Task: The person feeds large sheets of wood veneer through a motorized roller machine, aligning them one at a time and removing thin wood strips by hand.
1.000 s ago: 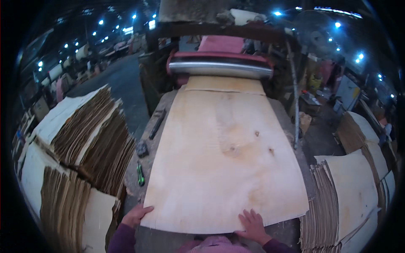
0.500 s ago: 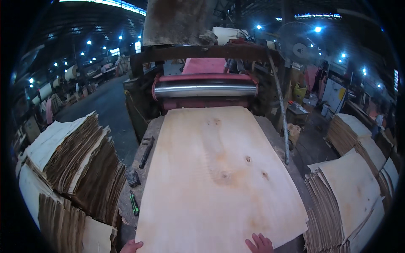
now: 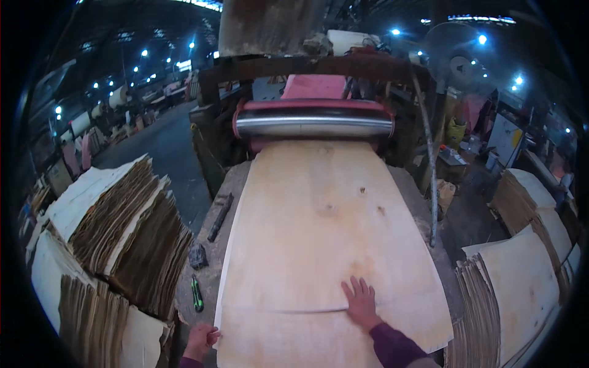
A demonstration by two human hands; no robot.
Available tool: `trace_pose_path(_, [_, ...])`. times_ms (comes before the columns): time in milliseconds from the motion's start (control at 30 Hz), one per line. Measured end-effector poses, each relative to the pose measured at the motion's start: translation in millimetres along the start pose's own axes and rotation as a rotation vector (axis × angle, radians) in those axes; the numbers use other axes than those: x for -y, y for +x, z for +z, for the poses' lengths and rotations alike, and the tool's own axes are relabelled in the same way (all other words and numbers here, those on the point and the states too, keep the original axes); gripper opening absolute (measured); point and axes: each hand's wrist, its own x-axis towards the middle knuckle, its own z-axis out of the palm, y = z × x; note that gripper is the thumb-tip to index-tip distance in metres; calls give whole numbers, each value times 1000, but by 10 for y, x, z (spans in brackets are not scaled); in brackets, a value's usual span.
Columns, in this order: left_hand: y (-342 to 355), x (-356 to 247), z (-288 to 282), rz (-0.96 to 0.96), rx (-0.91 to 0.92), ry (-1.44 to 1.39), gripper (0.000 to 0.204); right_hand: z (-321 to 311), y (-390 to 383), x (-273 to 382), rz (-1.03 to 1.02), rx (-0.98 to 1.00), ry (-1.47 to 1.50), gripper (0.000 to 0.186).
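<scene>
- Across the top of the table (image 3: 211, 276) lies a pale wood sheet (image 3: 300, 245), with a few brown knots and tan stains, running lengthwise from the near part to the far end.
- Toward the table's near end, the sheet's crosswise edge shows as a line with a thin dark gap, and a second pale sheet (image 3: 288, 343) lies there, reaching the lower border of the view.
- Over the table's near part, right of its middle, the right hand (image 3: 362, 305) rests palm down at that edge, fingers open and spread, holding nothing.
- At the table's near left corner, the left hand (image 3: 201, 341) has its fingers curled beside the second sheet's left edge; whether they pinch it, I cannot tell.
- At the table's far end, a shiny steel roller (image 3: 313, 126) spans the width, just above the pale sheet's far end; whether that end has gone under it is unclear.
- Along the table's left margin, from near to far, lie a green-and-black cutter (image 3: 196, 294), a dark block (image 3: 197, 256) and a dark bar (image 3: 221, 218).
- Left of the table stands a tall stack of sheets (image 3: 129, 224); right of it, another stack (image 3: 518, 288).
</scene>
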Motion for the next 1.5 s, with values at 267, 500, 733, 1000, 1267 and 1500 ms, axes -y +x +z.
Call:
trace_pose_path(267, [82,622,-158,240,-161,472,18,189,1194,-584,1,71,-63,77])
trace_pose_path(500, [-35,313,117,108,-288,828,30,633,634,-130,76,-33,-81,53])
trace_pose_path(733, [-408,-21,-178,5,231,478,30,-133,-1529,504,-9,3,92,63])
trace_pose_path(1000, [-1168,-717,356,81,461,-23,34,-1033,-2126,963,95,189,324,76])
trace_pose_path(1267, [-1094,-596,16,12,332,356,44,-1028,-2095,637,143,88,119,79])
trace_pose_path(1500, [-1118,-528,39,-59,203,500,40,-1074,-2098,700,144,97,154,77])
